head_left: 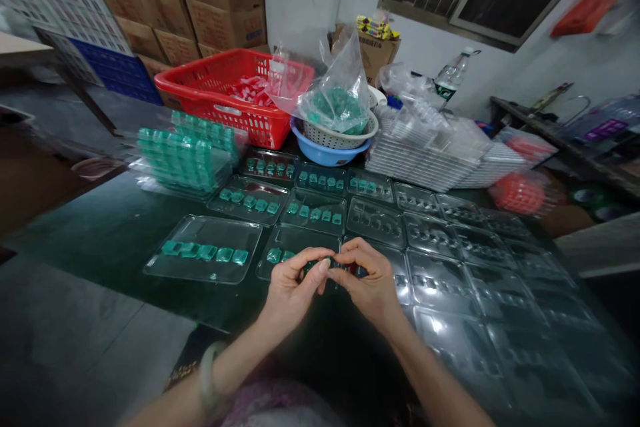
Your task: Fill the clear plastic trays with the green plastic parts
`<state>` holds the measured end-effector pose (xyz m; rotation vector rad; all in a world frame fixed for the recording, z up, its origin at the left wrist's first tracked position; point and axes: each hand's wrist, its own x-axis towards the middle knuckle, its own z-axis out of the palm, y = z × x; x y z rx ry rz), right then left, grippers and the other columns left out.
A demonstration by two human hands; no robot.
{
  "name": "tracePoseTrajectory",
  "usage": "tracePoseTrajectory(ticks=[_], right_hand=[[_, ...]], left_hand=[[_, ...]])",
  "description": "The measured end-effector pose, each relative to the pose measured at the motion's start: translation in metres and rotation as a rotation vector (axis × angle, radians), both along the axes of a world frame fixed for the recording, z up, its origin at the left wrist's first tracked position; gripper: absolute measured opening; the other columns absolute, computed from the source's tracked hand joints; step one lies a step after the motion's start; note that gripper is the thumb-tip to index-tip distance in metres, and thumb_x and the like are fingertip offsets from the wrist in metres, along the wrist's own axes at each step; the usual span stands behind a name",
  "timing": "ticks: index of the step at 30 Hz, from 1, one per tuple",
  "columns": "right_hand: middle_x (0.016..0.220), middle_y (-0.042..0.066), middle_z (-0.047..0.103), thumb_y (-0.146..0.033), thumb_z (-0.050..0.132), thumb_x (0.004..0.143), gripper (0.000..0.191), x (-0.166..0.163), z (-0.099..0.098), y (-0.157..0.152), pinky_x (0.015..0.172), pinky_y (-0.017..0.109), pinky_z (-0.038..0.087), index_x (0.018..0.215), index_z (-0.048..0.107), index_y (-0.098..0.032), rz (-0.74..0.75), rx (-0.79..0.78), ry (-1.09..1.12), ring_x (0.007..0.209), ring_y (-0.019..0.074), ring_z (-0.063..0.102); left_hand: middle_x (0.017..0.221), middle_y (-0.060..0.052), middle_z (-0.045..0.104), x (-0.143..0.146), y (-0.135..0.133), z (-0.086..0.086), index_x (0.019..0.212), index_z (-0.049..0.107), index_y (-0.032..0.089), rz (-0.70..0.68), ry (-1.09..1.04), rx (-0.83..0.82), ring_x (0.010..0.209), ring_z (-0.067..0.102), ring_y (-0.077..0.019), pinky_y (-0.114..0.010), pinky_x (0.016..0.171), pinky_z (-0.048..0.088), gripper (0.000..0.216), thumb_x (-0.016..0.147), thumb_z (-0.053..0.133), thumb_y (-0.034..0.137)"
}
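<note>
Looks like the fiddly bit of filling trays here: left hand point(295, 280) and right hand point(367, 273) meet fingertip to fingertip, each grip a near-closed pinch on what seems to be a small dark-green piece point(328, 261), mostly hidden, so I can't tell its shape. It's up by a clear rectangular plastic tray point(302, 237) on the dark green desk point(100, 227), with at least two glossy green blocks point(274, 255) showing. I'd guess the next move calls for lining it up with that row, then a gentle release.
</note>
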<state>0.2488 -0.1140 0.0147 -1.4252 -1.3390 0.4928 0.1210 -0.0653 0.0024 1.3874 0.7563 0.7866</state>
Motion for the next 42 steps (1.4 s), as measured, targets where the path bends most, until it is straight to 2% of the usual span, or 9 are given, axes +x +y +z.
tracePoseTrajectory(ticks=[7,11,14,20,23,29,33,37,42], right_hand=[[0.066,-0.003,0.048,-0.019,0.067,0.063,0.013,0.004,-0.003,-0.003,0.052,0.022,0.033,0.062,0.053,-0.017,0.082,-0.107,0.145,0.058,0.0082,0.042],[0.065,-0.003,0.048,-0.024,0.068,0.061,0.019,0.009,-0.008,-0.005,0.056,0.023,0.037,0.060,0.051,-0.016,0.241,-0.234,0.309,0.060,0.0093,0.045],[0.065,-0.002,0.050,-0.027,0.068,0.061,0.019,0.008,-0.009,-0.006,0.056,0.024,0.038,0.062,0.052,-0.016,0.264,-0.279,0.361,0.060,0.0098,0.047],[0.081,0.001,0.054,-0.021,0.062,0.068,0.020,0.005,-0.005,-0.012,0.058,0.024,0.042,0.087,0.059,-0.021,0.048,-0.109,0.047,0.066,0.0107,0.050],[0.083,0.003,0.055,-0.019,0.055,0.073,0.014,0.007,-0.005,-0.014,0.061,0.025,0.043,0.086,0.060,-0.021,0.040,-0.059,-0.116,0.068,0.0114,0.051],[0.082,0.003,0.058,-0.014,0.049,0.075,0.018,0.014,-0.004,-0.013,0.065,0.026,0.043,0.090,0.057,-0.020,0.051,-0.117,-0.298,0.072,0.0129,0.053],[0.077,0.002,0.060,-0.020,0.051,0.074,0.014,0.063,-0.008,0.011,0.060,0.023,0.043,0.085,0.059,-0.019,-0.044,-0.102,-0.344,0.065,0.0116,0.054],[0.080,0.006,0.064,-0.030,0.050,0.074,0.024,0.154,-0.023,0.064,0.065,0.025,0.044,0.089,0.060,-0.014,-0.448,-0.174,-0.475,0.070,0.0139,0.057],[0.077,0.008,0.066,-0.025,0.050,0.070,0.025,0.221,-0.048,0.120,0.066,0.027,0.043,0.086,0.065,-0.012,-0.490,-0.279,-0.577,0.070,0.0171,0.058]], left_hand=[[0.046,0.005,0.045,-0.005,0.005,0.000,0.083,0.056,0.017,-0.069,0.029,-0.073,0.038,0.037,-0.0038,-0.016,0.037,0.025,0.017,0.074,0.054,0.031],[0.050,0.005,0.042,-0.007,0.008,-0.002,0.068,0.047,0.016,-0.317,-0.114,-0.467,0.039,0.037,-0.0036,-0.016,0.037,0.019,0.017,0.073,0.055,0.031],[0.057,0.003,0.043,-0.008,0.007,-0.003,0.065,0.045,0.016,-0.354,-0.220,-0.722,0.043,0.042,-0.0044,-0.015,0.038,0.020,0.019,0.074,0.054,0.030],[0.054,0.003,0.043,-0.002,0.008,-0.004,0.067,0.050,0.014,-0.206,-0.321,-0.938,0.042,0.041,-0.0029,-0.014,0.038,0.025,0.013,0.069,0.060,0.023],[0.053,0.004,0.042,0.006,0.010,-0.003,0.068,0.051,0.015,-0.142,-0.350,-1.050,0.041,0.039,-0.0025,-0.013,0.035,0.023,0.012,0.067,0.061,0.021],[0.055,0.003,0.043,0.015,0.016,-0.005,0.067,0.051,0.014,-0.204,-0.238,-1.083,0.039,0.037,-0.0036,-0.015,0.031,0.018,0.016,0.068,0.059,0.028],[0.061,0.003,0.044,0.016,0.026,-0.002,0.085,0.055,0.015,-0.212,-0.203,-1.116,0.043,0.041,-0.0043,-0.014,0.034,0.020,0.022,0.069,0.058,0.031],[0.080,-0.004,0.052,0.012,0.031,0.005,0.100,0.053,0.013,-0.131,-0.199,-1.124,0.063,0.053,-0.0117,-0.019,0.048,0.037,0.033,0.068,0.057,0.020],[0.092,-0.006,0.053,0.003,0.034,0.011,0.111,0.049,0.018,-0.148,-0.257,-1.108,0.069,0.055,-0.0139,-0.021,0.050,0.037,0.041,0.070,0.054,0.017]])
